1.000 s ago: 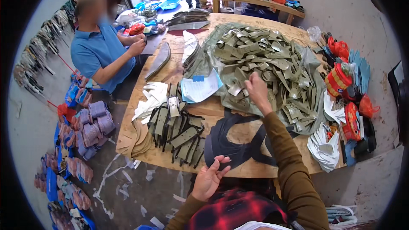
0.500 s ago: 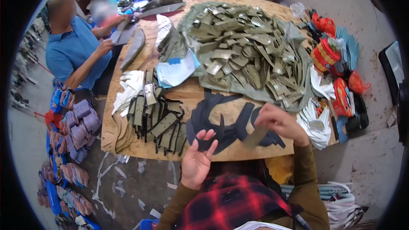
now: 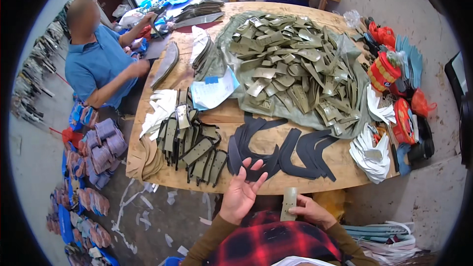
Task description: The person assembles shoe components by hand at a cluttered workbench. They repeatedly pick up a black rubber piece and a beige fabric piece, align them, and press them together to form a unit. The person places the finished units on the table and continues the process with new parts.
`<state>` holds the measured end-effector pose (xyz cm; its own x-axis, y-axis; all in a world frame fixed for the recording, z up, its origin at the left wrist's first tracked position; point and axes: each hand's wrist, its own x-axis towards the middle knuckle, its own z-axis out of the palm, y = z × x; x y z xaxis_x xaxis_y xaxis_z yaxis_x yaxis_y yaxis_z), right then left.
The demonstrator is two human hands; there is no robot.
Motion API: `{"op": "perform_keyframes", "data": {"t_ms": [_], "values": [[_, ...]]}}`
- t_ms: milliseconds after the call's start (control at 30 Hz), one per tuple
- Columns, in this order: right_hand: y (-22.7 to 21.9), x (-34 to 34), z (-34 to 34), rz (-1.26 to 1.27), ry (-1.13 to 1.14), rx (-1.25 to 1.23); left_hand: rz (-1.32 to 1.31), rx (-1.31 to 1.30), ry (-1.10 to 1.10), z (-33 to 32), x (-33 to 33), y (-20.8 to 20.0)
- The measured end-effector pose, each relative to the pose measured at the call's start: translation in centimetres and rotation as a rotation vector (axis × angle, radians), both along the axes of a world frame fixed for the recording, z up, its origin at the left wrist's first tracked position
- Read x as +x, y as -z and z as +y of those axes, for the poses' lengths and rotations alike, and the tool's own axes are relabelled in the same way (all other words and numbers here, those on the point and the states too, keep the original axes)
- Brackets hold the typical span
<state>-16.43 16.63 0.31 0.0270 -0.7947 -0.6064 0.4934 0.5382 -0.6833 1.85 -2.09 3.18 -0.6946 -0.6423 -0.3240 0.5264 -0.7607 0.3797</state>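
My left hand (image 3: 240, 196) is palm up at the table's front edge, its fingers curled around a dark curved strip (image 3: 252, 173). Behind that hand lies a pile of similar black curved strips (image 3: 240, 140), with more of these strips (image 3: 300, 162) fanned out to its right. In front of my body, my right hand (image 3: 313, 211) pinches an olive piece (image 3: 288, 202), a small flat panel with little holes, held upright. A big heap of olive pieces (image 3: 295, 59) covers the back of the table on a green sheet.
Dark-edged olive pieces (image 3: 197, 150), tan pieces (image 3: 149, 160) and white pieces (image 3: 160, 111) lie at left. More white pieces (image 3: 369, 155) sit at right, near red bags (image 3: 383, 74). A paper sheet (image 3: 215, 91) lies mid-table. A co-worker in blue (image 3: 101, 64) stands at far left.
My right hand has come down from above the black strips to in front of my body, bringing the olive piece. The left hand stays near the strips. The co-worker's hands have moved apart.
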Motion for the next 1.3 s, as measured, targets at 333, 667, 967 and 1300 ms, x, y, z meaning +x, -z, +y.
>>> {"op": "perform_keyframes", "data": {"t_ms": [333, 667, 967, 1300], "values": [[-5.3, -2.5, -4.9, 0.373, 0.444, -0.375, 0.099, 0.141, 0.069, 1.5, -1.6, -1.2], [-4.1, 0.9, -9.5, 1.118, 0.151, -0.83, 0.062, 0.152, 0.116, 2.8, -1.1, -0.3], [-3.9, 0.8, -9.5, 1.162, 0.102, -0.84, 0.007, 0.132, 0.131, 3.0, -1.6, -0.3], [-3.6, 0.8, -9.8, 1.222, 0.081, -0.888, 0.003, 0.1, 0.131, 2.8, -1.6, -0.1]]}}
